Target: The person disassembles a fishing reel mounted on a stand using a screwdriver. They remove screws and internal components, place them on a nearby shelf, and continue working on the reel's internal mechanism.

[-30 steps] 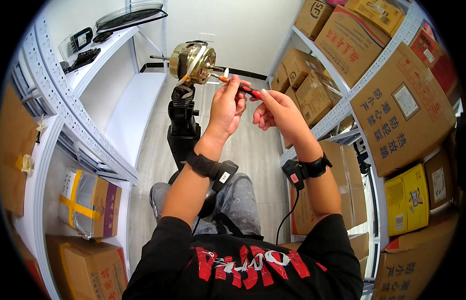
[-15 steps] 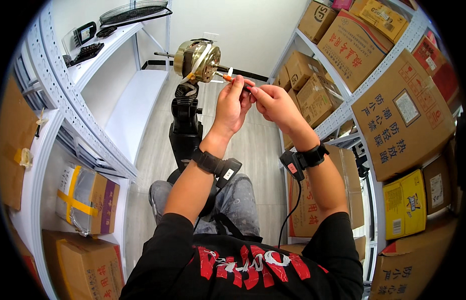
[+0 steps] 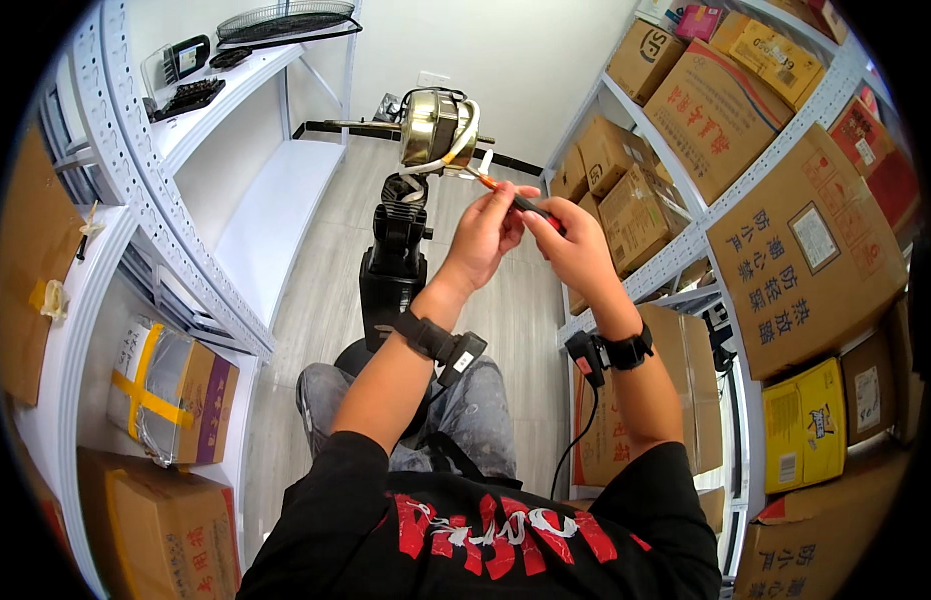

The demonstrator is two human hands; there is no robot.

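A gold-coloured fan motor with a long shaft sits atop a black stand. White cables loop over its right side. Just right of the motor, a thin orange piece runs down to my left hand, whose thumb and fingers are pinched at its end. My right hand grips a slim black-and-red handled tool, angled up toward the left fingertips. Fingers hide where tool and orange piece meet, so I cannot tell its kind.
White shelving on the left carries a round fan grille and black parts. Cardboard boxes fill the right-hand racks. The stand rises between my knees, and a black cord hangs from my right wrist.
The motor and stand have shifted right in view, the motor turning somewhat. Both hands moved slightly right and down; more of the black-and-red tool now shows.
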